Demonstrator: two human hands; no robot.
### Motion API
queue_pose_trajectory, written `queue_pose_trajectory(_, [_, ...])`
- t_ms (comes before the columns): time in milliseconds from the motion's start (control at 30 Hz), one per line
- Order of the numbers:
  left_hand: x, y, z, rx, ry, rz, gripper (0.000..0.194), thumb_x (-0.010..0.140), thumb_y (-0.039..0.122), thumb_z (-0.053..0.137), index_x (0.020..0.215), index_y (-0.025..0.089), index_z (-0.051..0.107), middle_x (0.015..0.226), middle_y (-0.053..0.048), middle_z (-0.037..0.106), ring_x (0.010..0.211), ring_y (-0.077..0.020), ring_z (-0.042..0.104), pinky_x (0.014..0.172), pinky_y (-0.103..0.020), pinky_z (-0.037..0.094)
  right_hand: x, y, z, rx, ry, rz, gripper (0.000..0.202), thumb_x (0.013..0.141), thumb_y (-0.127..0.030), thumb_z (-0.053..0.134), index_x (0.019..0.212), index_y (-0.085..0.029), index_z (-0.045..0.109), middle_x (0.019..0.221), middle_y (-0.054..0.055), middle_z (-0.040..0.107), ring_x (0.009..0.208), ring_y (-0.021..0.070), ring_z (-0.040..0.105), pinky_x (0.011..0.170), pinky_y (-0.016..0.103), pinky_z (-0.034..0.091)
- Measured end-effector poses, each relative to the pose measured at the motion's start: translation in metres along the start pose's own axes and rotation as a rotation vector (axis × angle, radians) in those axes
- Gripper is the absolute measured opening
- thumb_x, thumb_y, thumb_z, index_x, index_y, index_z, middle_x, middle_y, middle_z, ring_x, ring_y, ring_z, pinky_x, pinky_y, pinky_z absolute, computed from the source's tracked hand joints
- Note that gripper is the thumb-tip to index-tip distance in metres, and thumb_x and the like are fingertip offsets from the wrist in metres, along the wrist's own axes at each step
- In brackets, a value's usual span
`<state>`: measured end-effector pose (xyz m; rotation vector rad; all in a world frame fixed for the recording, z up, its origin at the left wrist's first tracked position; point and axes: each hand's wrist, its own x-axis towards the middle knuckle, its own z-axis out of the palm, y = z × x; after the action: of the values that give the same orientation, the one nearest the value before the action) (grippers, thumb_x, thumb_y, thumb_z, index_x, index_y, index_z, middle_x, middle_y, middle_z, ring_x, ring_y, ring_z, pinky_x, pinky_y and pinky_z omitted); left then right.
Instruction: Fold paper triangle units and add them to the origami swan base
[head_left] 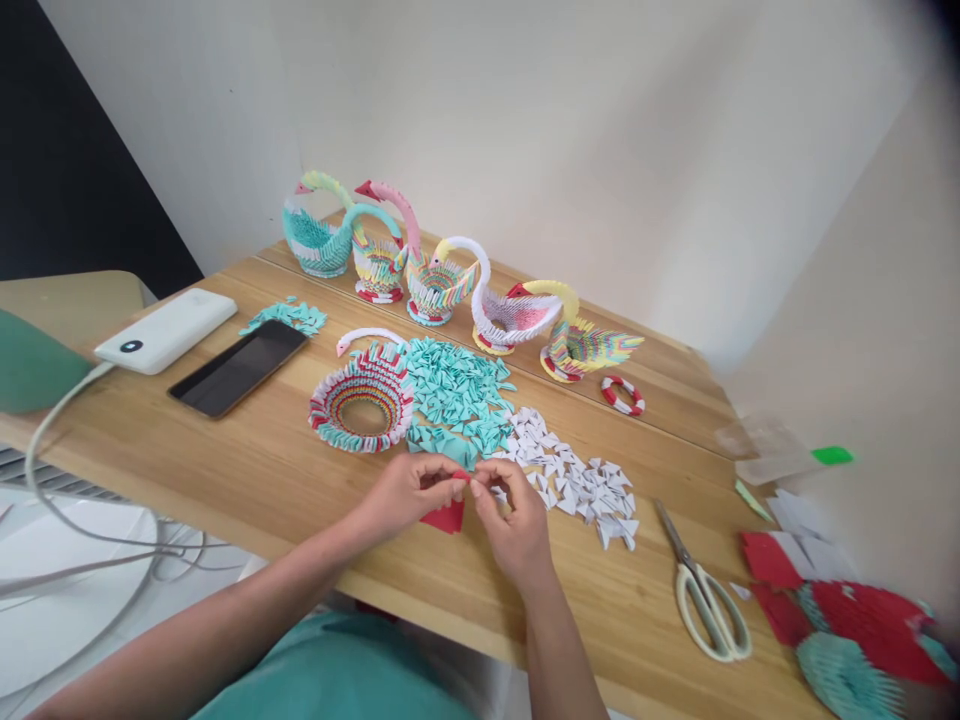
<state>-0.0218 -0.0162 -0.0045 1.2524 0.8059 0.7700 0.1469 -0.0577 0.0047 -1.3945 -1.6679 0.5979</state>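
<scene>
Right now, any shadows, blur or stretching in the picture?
Head view: soft light, faint shadow on the wall; the red pile at lower right looks smeared and stretched; the top right corner is dark and blurred; left hand and right hand look fairly clear.

A phone [238, 368] lies beside a power bank [169, 330].
</scene>
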Motion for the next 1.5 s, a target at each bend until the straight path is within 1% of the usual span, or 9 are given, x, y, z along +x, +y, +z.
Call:
queue_pose_trajectory(233, [0.0,-0.001,-0.003,0.159,0.015,0.048,0.027,0.082,0.038,0.059,0.069,0.014,0.062,0.057,0.001,0.053,0.055,-0.0104,0.047,0.053,-0.02,0.035,0.004,-0.004,-0.002,0.03,-0.114,-0.017,0.007,0.086,-0.024,0.063,0.092,-0.024,0.067,0.082,0.002,0.065,0.078,0.0178,0.062,0.075,0.031,0.049])
queue_pose_trajectory(400, [0.0,-0.005,-0.002,0.1,-0.001,0.056,0.029,0.081,0.041,0.059,0.072,0.014,0.065,0.059,0.001,0.055,0.056,-0.0111,0.048,0.055,-0.021,0.037,0.006,-0.001,-0.003,0.07,-0.057,0.007,0.015,0.086,-0.027,0.064,0.098,-0.025,0.072,0.076,0.001,0.063,0.072,0.0165,0.059,0.071,0.03,0.047])
queue_pose_trajectory(633, [-0.003,-0.002,-0.002,0.195,0.032,0.037,0.034,0.084,0.042,0.055,0.067,0.014,0.06,0.056,0.002,0.05,0.052,-0.0092,0.042,0.05,-0.021,0.03,0.007,0.005,-0.004,0.176,-0.101,0.112,0.026,0.087,-0.033,0.062,0.11,-0.025,0.072,0.076,0.0,0.058,0.068,0.0144,0.054,0.063,0.026,0.044])
queue_pose_trajectory(733, [-0.005,0.001,-0.002,0.25,0.051,0.058,0.033,0.085,0.041,0.054,0.067,0.014,0.06,0.056,0.002,0.049,0.053,-0.0096,0.042,0.05,-0.021,0.03,0.008,0.006,-0.004,0.23,-0.133,0.175,0.021,0.084,-0.034,0.064,0.098,-0.023,0.074,0.074,0.0,0.06,0.068,0.0147,0.054,0.063,0.026,0.044])
queue_pose_trajectory(833, [-0.006,0.0,-0.001,0.278,0.068,0.086,0.029,0.085,0.037,0.055,0.071,0.013,0.065,0.059,0.001,0.054,0.058,-0.0113,0.047,0.054,-0.021,0.034,0.008,0.005,-0.004,0.25,-0.129,0.199,0.015,0.081,-0.034,0.066,0.078,-0.02,0.071,0.069,-0.001,0.059,0.065,0.0141,0.052,0.062,0.026,0.041])
queue_pose_trajectory(900, [-0.009,-0.002,-0.002,0.269,0.046,0.114,0.025,0.085,0.034,0.057,0.078,0.013,0.069,0.068,-0.002,0.062,0.066,-0.0137,0.054,0.06,-0.022,0.039,0.007,0.004,-0.004,0.255,-0.115,0.213,0.018,0.081,-0.035,0.066,0.072,-0.02,0.068,0.065,-0.002,0.057,0.061,0.0128,0.049,0.06,0.025,0.039])
queue_pose_trajectory(1033, [-0.017,-0.002,-0.005,0.274,0.005,0.163,0.024,0.087,0.031,0.056,0.092,0.014,0.072,0.086,-0.006,0.071,0.078,-0.0176,0.062,0.07,-0.024,0.044,0.006,0.003,-0.005,0.336,-0.122,0.254,0.02,0.081,-0.036,0.064,0.07,-0.019,0.063,0.061,-0.004,0.053,0.055,0.0107,0.043,0.055,0.024,0.034])
queue_pose_trajectory(1267, [-0.021,-0.002,-0.005,0.375,0.055,0.273,0.023,0.09,0.028,0.056,0.084,0.014,0.073,0.079,-0.005,0.072,0.072,-0.0163,0.063,0.066,-0.023,0.044,0.005,0.003,-0.005,0.394,-0.159,0.27,0.018,0.081,-0.034,0.064,0.072,-0.019,0.065,0.06,-0.004,0.051,0.056,0.0106,0.041,0.056,0.024,0.033])
queue_pose_trajectory(1500, [-0.017,0.0,-0.003,0.395,0.071,0.285,0.021,0.09,0.028,0.058,0.085,0.015,0.073,0.08,-0.004,0.073,0.072,-0.0154,0.063,0.066,-0.022,0.043,0.005,0.002,-0.005,0.377,-0.16,0.244,0.017,0.082,-0.034,0.065,0.072,-0.019,0.064,0.063,-0.003,0.055,0.059,0.0115,0.045,0.059,0.024,0.035])
